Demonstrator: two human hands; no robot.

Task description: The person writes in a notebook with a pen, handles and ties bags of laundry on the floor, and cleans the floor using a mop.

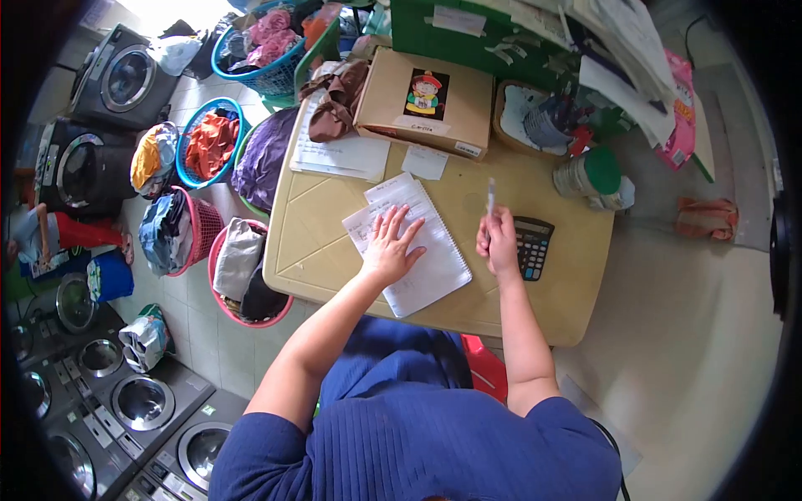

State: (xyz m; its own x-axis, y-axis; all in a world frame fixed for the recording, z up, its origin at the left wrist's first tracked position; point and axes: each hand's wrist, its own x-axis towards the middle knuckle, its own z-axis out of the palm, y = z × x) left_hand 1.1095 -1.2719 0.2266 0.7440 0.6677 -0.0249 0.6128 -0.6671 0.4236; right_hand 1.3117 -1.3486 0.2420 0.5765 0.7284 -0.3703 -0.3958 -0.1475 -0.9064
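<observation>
My left hand (391, 250) lies flat with fingers spread on a spiral notebook (434, 271) and a loose written slip (357, 230) that sticks out past its left side. Handwriting shows on the pages near the fingertips. In my right hand (499, 242) a pen (491, 192) is gripped, its shaft pointing up and away from me above the tabletop. Just right of that hand, partly behind it, sits a black calculator (533, 246).
On the yellow table (326, 259) stand a cardboard box (426, 100), papers (342, 154), a pen holder (547, 125) and a green-lidded jar (589, 174). Laundry baskets (215, 230) line the floor at left, beside washing machines (144, 401). A person (63, 234) is at the far left.
</observation>
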